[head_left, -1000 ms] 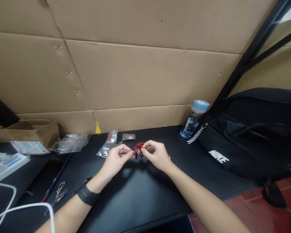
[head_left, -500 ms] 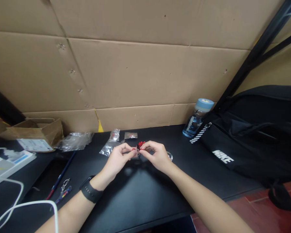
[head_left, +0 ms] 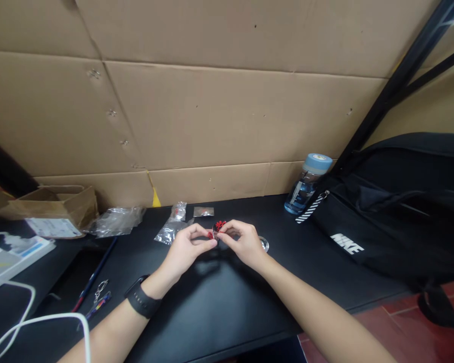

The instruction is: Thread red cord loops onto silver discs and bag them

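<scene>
Over the table's middle, my left hand (head_left: pixel 187 247) and my right hand (head_left: pixel 245 244) meet at the fingertips. Between them is a small red piece with a dark, shiny part (head_left: pixel 220 225), too small to identify. Red bits stick up behind the right fingers. My left thumb and fingers pinch its left side, and my right thumb and fingers pinch its right side. Fingers hide much of the piece. Just behind the right hand lies a round, clear ring-like item (head_left: pixel 265 244), partly covered. Small clear plastic bags (head_left: pixel 168 231) lie beyond the left hand, and a small packet (head_left: pixel 203 212) is farther back.
To the right stand a water bottle (head_left: pixel 308 184) and a black backpack (head_left: pixel 393 217). On the left are a cardboard box (head_left: pixel 60 206), more plastic bags (head_left: pixel 117 221), a power strip (head_left: pixel 18 259), a white cable (head_left: pixel 53 316) and a keyring (head_left: pixel 100 292). Cardboard (head_left: pixel 212 116) walls the back.
My left thumb has shifted slightly right and down along the red piece, and more red shows by the left fingertips. My right hand holds nearly the same pose.
</scene>
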Demonstrator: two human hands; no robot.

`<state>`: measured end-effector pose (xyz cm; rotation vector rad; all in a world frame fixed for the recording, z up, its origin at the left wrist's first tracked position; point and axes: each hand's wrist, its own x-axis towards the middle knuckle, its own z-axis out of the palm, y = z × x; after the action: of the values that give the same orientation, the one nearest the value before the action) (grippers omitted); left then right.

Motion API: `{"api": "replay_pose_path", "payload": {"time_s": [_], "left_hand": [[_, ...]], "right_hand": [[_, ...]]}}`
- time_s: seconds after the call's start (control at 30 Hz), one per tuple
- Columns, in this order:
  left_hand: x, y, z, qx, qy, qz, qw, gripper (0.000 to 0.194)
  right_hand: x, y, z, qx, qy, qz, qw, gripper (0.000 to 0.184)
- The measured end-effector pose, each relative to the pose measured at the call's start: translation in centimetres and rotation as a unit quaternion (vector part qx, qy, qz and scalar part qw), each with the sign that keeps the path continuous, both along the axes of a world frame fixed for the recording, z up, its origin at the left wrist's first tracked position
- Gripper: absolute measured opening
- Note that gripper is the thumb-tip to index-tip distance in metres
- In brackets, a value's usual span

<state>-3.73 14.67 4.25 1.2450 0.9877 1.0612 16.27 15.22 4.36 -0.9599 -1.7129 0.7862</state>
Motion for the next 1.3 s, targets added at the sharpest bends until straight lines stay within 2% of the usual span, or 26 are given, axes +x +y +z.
{"api": "replay_pose_path", "payload": {"time_s": [0.27,0.37,0.53,0.8,1.0,1.17,1.3], "left_hand": [[0.2,0.0,0.1,-0.002,0.011,-0.002,1.000,0.040],[0.0,0.1,0.0,0.000,0.014,0.002,1.000,0.039],[-0.3,0.3,-0.3,0.003,0.011,0.003,1.000,0.040],[-0.4,0.2,-0.6,-0.011,0.005,-0.017,1.000,0.037],[-0.3,0.2,-0.5,-0.022,-0.022,-0.011,0.999,0.039],[-0.4,0.4,-0.8,-0.013,-0.035,-0.017,0.999,0.038],[-0.5,0.6,-1.2,-0.012,-0.034,-0.024,0.999,0.037]], "right_hand": [[0.3,0.0,0.4,0.007,-0.025,0.022,0.999,0.008],[0.4,-0.1,0.5,0.013,-0.035,0.049,0.998,0.007],[0.6,-0.2,0.5,0.036,-0.066,0.075,0.994,0.020],[0.9,-0.4,1.5,0.054,-0.096,0.101,0.989,0.024],[1.2,-0.2,1.0,0.049,-0.089,0.133,0.986,0.030],[1.2,0.0,0.8,0.044,-0.061,0.131,0.989,0.031],[1.3,0.0,0.9,0.059,-0.076,0.127,0.987,0.038]]}}
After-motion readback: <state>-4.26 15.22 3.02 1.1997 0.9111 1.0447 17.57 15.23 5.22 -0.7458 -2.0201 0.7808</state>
